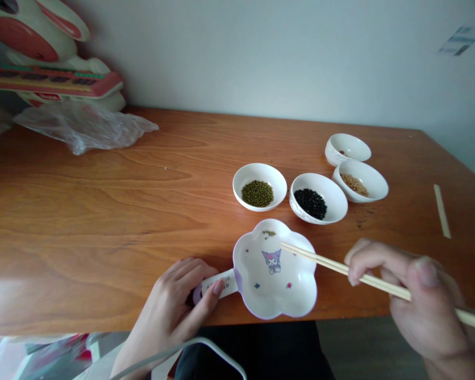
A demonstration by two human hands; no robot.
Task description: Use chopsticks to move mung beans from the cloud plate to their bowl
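Observation:
My left hand (pixel 186 298) is closed round the handle of a flower-shaped bowl (pixel 277 295), white with a lilac rim and a cartoon figure inside. A few green mung beans (pixel 268 233) lie in its far lobe. A pair of wooden chopsticks (pixel 328 264) is gripped in my right hand (pixel 415 290), their tips together over the bowl. Whether the tips touch its surface I cannot tell. Just beyond are a white bowl (pixel 275 179) of mung beans (pixel 257 194) and another white bowl (pixel 336 198) of black beans (pixel 311 203).
Farther right stand a white bowl (pixel 374 182) with tan beans or nuts and one (pixel 354 142) holding a small reddish piece. A paper strip (pixel 442 211) lies at the right. A plastic bag (pixel 91 129) and a rabbit-shaped toy keyboard (pixel 55 79) occupy the back left. A cable (pixel 198 342) crosses my left forearm.

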